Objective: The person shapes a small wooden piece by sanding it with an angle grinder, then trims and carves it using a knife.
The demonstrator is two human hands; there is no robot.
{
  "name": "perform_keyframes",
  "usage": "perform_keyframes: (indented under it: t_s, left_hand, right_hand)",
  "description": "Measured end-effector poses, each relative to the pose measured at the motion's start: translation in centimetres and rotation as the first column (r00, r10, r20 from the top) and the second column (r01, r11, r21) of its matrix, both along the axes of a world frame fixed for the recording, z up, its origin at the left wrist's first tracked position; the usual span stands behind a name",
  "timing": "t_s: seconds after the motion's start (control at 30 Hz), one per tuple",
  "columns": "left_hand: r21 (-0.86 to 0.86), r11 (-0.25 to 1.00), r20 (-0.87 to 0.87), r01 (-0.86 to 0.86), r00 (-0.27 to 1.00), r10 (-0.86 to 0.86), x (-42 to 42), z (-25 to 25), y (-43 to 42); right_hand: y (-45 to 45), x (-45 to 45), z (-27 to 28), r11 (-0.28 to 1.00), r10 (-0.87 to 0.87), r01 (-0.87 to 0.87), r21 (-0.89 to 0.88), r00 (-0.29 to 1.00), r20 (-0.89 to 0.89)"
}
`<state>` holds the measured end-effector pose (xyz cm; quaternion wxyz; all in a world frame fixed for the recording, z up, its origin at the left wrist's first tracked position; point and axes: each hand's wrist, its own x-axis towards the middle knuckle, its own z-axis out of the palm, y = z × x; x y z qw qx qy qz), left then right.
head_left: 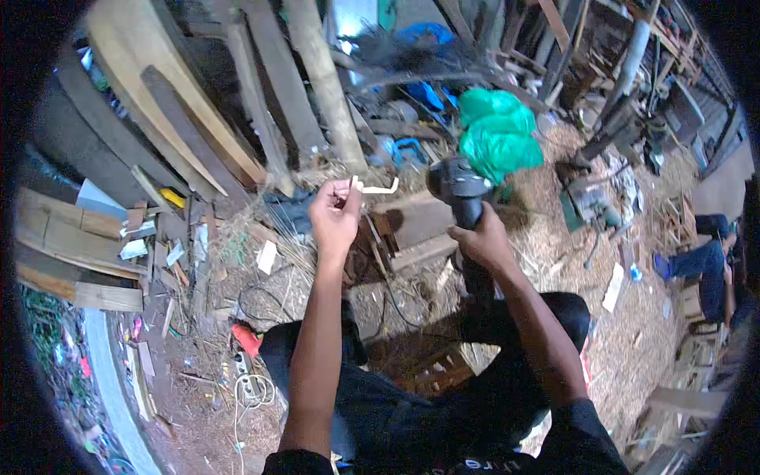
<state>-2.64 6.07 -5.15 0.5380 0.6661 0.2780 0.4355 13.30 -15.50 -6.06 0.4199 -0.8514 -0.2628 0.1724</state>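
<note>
My left hand is raised in front of me, thumb and fingers pinched on a small pale strip with an upturned end, perhaps wood or folded paper. To its right, my right hand is wrapped around the grip of a black power tool. The tool has a thick rounded head; its exact kind is hard to make out. A gap separates the strip from the tool. Below and between both hands lies a wooden block over wood shavings.
Planks and posts lean at the back left. A green plastic bag lies beyond the tool. By my left knee are a red tool and a power strip with its cord. Another person's leg shows at right.
</note>
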Motion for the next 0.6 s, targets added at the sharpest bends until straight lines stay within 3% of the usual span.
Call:
perform_keyframes:
  t_s: [0.1,0.13,0.17,0.27,0.4,0.5,0.6]
  left_hand:
    - [0.065,0.994,0.148,-0.09,0.986,0.079,-1.1,4.0,0.3]
    - [-0.046,0.996,0.238,-0.077,0.968,0.086,-1.2,5.1,0.2]
    - [-0.069,0.994,0.282,-0.085,0.954,0.101,-1.5,6.2,0.0]
    - [-0.141,0.987,0.37,-0.078,0.921,0.126,-2.8,9.5,-0.9]
    - [-0.164,0.986,0.501,-0.041,0.857,0.119,-3.8,11.1,-1.3]
    - [-0.179,0.983,0.527,-0.038,0.84,0.129,-4.2,12.0,-1.5]
    - [-0.071,0.99,0.507,-0.119,0.851,0.138,-4.4,13.1,-2.4]
  right_hand:
    - [-0.1,1.4,0.9,0.99,0.032,-0.033,0.14,0.999,0.004]
    - [-0.5,1.0,3.0,0.985,0.054,-0.037,0.168,0.993,-0.101]
    - [-0.7,1.6,2.4,0.966,0.074,-0.078,0.248,0.997,0.027]
    - [-1.2,0.4,5.8,0.941,0.097,-0.069,0.332,0.993,-0.07]
    - [-2.1,-0.4,6.2,0.907,0.119,-0.029,0.421,0.974,-0.19]
    - [-2.7,-1.2,6.9,0.913,0.114,0.013,0.408,0.951,-0.286]
    - [-3.0,-2.8,9.0,0.93,0.075,0.06,0.363,0.935,-0.348]
